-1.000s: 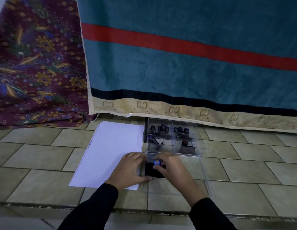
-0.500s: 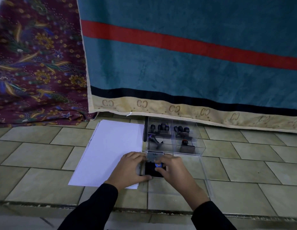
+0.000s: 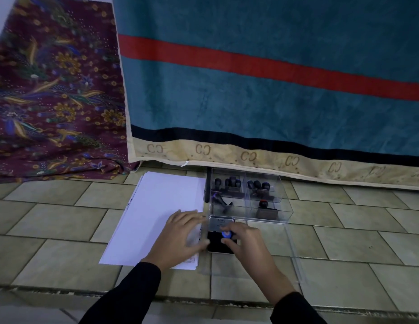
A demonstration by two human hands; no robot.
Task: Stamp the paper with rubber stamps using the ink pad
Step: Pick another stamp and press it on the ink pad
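Smudging the paper [image 3: 157, 213] is our big worry, since our left hand [image 3: 180, 235] lies spread flat on its right edge, thumb touching the ink pad [image 3: 219, 244], so any ink on our skin could transfer. Next risk is the open pad sliding on the tile. Our right hand [image 3: 244, 242] pinches a small blue-topped stamp [image 3: 226, 235] pressed down on the dark pad, just in front of the clear stamp box [image 3: 248, 197]

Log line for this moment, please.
phase: inking | right hand: holds blue-topped stamp on ink pad | left hand: steadies pad, resting on paper | paper: blank
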